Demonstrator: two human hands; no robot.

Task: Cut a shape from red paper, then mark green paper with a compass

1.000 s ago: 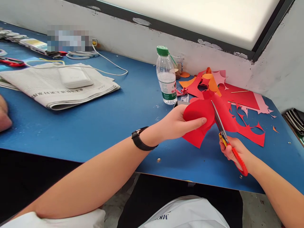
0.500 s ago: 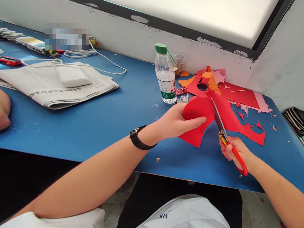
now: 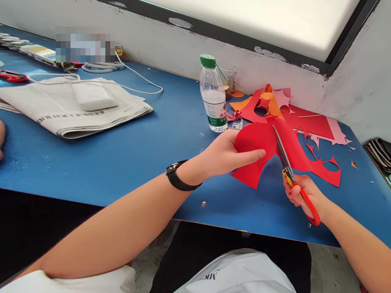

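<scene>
Head: scissors (image 3: 285, 160) in R hand (image 3: 301, 195) point up-left; L hand (image 3: 227, 156) pinches red paper (image 3: 255, 142).

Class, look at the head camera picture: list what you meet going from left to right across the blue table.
Newspaper stack → water bottle → left hand → scissors → right hand → red paper offcuts

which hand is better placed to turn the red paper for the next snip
Left. The left hand already pinches the red paper at its rounded edge, thumb on top. The right hand is occupied by the scissors, whose blades sit in the paper.
</scene>
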